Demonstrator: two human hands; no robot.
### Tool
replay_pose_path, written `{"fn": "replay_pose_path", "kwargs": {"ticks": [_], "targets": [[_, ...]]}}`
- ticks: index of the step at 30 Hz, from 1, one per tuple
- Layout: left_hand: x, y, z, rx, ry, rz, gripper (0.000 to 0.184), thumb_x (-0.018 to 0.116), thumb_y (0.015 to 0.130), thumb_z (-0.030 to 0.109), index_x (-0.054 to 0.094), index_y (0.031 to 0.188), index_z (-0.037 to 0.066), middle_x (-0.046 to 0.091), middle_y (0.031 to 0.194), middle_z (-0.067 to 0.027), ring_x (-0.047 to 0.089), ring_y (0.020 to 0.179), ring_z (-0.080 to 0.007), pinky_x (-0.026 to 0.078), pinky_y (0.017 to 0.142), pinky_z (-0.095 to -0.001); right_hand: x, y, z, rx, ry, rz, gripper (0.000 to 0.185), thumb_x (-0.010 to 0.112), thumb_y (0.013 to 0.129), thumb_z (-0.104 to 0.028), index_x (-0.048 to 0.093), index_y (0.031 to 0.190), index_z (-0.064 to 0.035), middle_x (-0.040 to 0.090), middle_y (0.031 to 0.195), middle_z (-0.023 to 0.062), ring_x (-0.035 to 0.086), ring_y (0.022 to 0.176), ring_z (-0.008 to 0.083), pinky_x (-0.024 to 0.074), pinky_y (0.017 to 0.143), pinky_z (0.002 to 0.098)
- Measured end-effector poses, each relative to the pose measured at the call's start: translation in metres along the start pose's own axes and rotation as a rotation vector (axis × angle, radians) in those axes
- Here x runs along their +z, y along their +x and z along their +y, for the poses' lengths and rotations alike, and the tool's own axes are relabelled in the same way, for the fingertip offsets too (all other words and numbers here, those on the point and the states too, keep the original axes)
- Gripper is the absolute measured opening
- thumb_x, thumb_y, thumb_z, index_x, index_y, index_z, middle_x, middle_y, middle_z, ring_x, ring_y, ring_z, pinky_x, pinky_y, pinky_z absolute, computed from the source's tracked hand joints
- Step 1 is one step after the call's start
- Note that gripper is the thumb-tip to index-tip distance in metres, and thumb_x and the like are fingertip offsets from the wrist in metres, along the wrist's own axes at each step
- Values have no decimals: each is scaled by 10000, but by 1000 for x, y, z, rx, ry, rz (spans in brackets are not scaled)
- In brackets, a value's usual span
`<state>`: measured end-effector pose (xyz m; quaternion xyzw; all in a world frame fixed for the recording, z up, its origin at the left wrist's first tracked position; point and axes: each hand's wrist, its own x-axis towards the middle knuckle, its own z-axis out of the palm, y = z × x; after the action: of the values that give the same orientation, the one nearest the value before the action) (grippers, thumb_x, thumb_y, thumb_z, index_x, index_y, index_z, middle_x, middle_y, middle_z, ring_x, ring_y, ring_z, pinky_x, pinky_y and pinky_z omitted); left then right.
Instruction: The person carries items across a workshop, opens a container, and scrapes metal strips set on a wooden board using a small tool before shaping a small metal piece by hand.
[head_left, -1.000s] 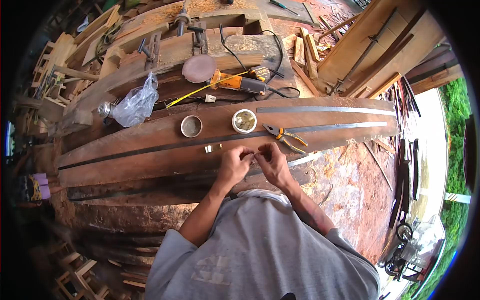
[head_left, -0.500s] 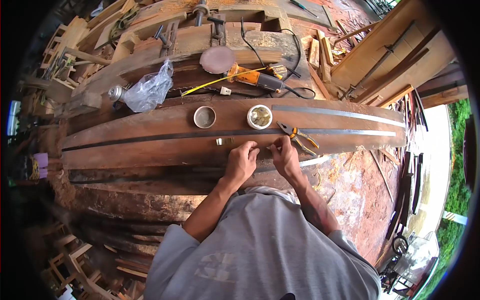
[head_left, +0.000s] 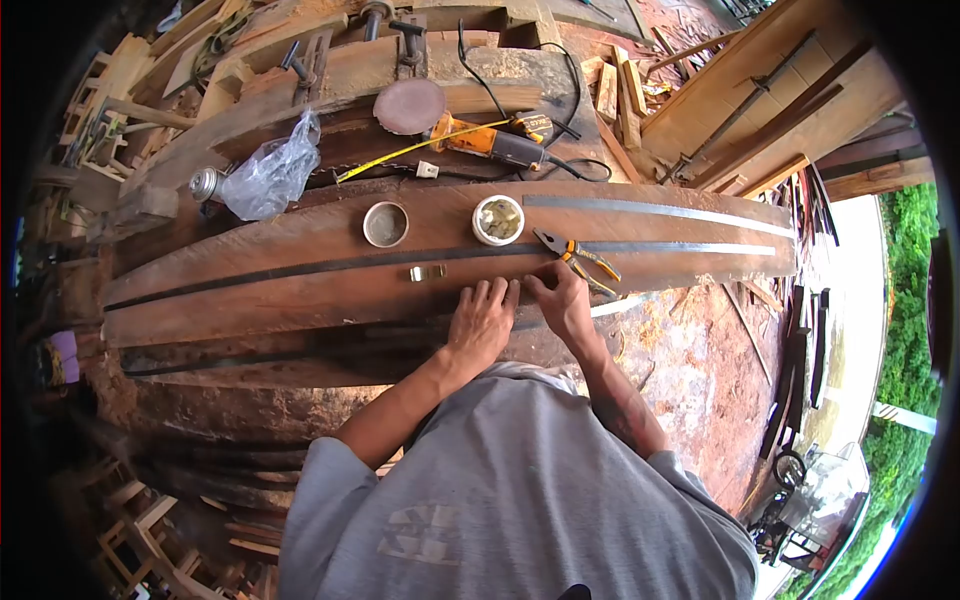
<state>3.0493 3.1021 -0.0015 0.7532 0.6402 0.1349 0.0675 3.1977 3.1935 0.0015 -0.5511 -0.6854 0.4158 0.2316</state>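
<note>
My left hand [head_left: 483, 322] lies with its fingers on the near edge of a long reddish-brown board [head_left: 300, 290] with dark inlaid strips. Close on its right, my right hand [head_left: 565, 300] has thumb and index finger pinched together low over the board. Anything between those fingertips is too small to make out. Beyond my hands are a white tub [head_left: 498, 220] with pale contents, a round lid [head_left: 385, 225] and a small shiny metal piece [head_left: 428, 272]. Pliers [head_left: 578, 262] with yellow and black handles lie beside my right hand.
Past the board lie an orange angle grinder [head_left: 470, 137] with a round disc, an extended tape measure [head_left: 420, 150], a crumpled plastic bag [head_left: 270, 175] and a glass jar [head_left: 207, 184]. Clamps and wood stand farther back. At the far left a purple item [head_left: 65, 357] shows.
My left hand has gone from a raised pinch to resting its fingers on the board's edge. My right hand has moved slightly and stays pinched. The view has shifted a little.
</note>
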Motion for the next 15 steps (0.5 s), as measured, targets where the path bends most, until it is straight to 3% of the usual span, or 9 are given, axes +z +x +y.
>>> {"fn": "replay_pose_path", "kwargs": {"ticks": [4, 10, 13, 15], "targets": [[0, 0, 2, 22, 88, 5, 443, 585, 858, 153, 593, 1269, -10, 532, 1077, -95, 532, 966, -245, 448, 802, -380, 9, 7, -1, -7, -170, 27, 300, 749, 828, -211, 678, 977, 39, 720, 841, 192, 724, 781, 273, 557, 714, 358], [2, -1, 6, -16, 61, -3, 483, 562, 854, 115, 547, 1318, -19, 526, 1083, -114, 528, 987, -271, 448, 815, -394, 7, 9, -9, -2, -334, -11, 307, 744, 806, -229, 685, 947, 37, 714, 833, 203, 720, 769, 307, 560, 715, 376], [1, -2, 7, -32, 33, 28, 488, 554, 856, 112, 539, 1327, -12, 523, 1092, -117, 527, 990, -273, 449, 826, -398, -3, 3, 0, -59, -210, -5, 243, 731, 825, -203, 691, 923, 16, 714, 840, 212, 717, 778, 332, 561, 709, 394], [4, -5, 6, -34, 33, 60, 487, 553, 856, 111, 539, 1329, -6, 524, 1095, -119, 527, 986, -275, 450, 833, -401, -18, -2, 4, 12, 14, 68, 202, 717, 863, -182, 704, 928, 9, 719, 817, 180, 713, 735, 267, 558, 691, 354]]}}
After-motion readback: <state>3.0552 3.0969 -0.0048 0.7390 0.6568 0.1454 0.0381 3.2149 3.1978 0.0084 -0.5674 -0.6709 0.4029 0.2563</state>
